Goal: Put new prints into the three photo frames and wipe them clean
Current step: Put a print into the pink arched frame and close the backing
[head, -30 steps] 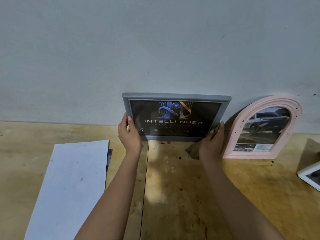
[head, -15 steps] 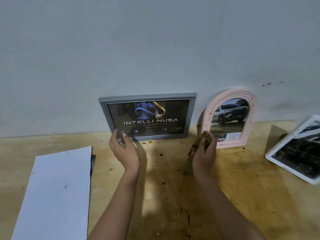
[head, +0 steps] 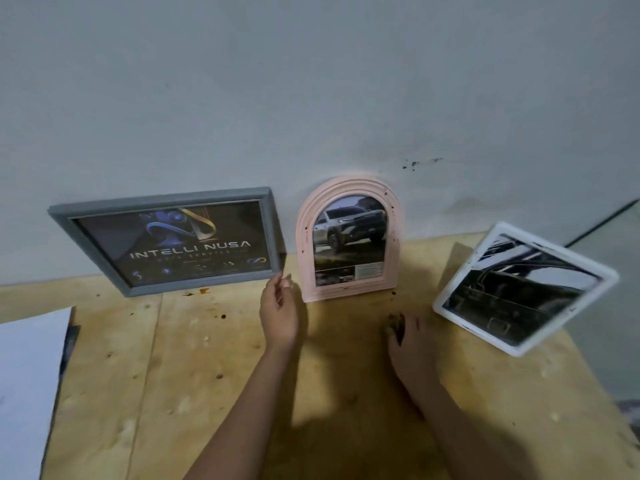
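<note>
A grey frame (head: 270, 216) with a dark "INTELLI NUSA" print leans on the wall at the left. Beside it stands a pink arched frame (head: 304, 237) holding a car print. Farther right, a white frame (head: 450, 299) with a dark print lies on the wooden table (head: 207, 375). My left hand (head: 278, 313) hovers between the grey and pink frames, fingers relaxed, holding nothing. On the table in front of the pink frame's right side, my right hand (head: 408, 341) curls over a small brown cloth (head: 396, 323), which is mostly hidden under the fingers.
A white paper sheet (head: 24, 382) lies at the table's left, with a dark print edge (head: 71, 341) peeking out beneath it. The grey wall (head: 311, 98) runs right behind the frames. The table's right edge falls away past the white frame.
Both hands have let go of the grey frame and moved right. The left hand is now by the pink frame, and the right hand with the cloth is near the white frame.
</note>
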